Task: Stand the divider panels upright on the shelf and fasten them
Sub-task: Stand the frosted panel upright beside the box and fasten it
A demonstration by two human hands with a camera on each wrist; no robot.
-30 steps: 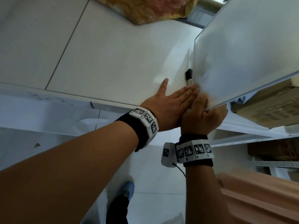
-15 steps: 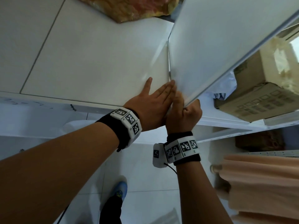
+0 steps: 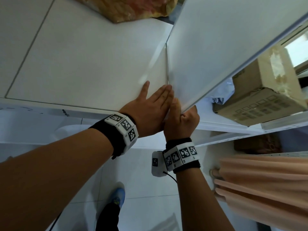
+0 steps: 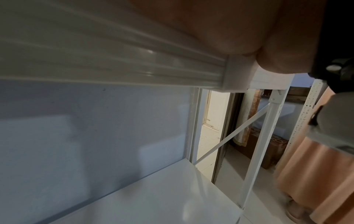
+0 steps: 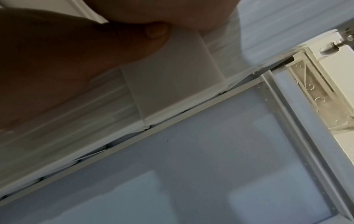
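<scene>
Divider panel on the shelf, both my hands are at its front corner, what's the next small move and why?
Probably press the white clip home on the shelf edge. The divider panel already stands upright, your left hand lies flat beside its foot, and your right hand is curled at the front corner with the thumb on that clip. Whether it has seated is unclear.

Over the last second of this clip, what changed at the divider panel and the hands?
The divider panel swung from tilted toward upright on the shelf. Unchanged: right hand grips its near bottom corner; left hand lies flat on the shelf beside it.
</scene>
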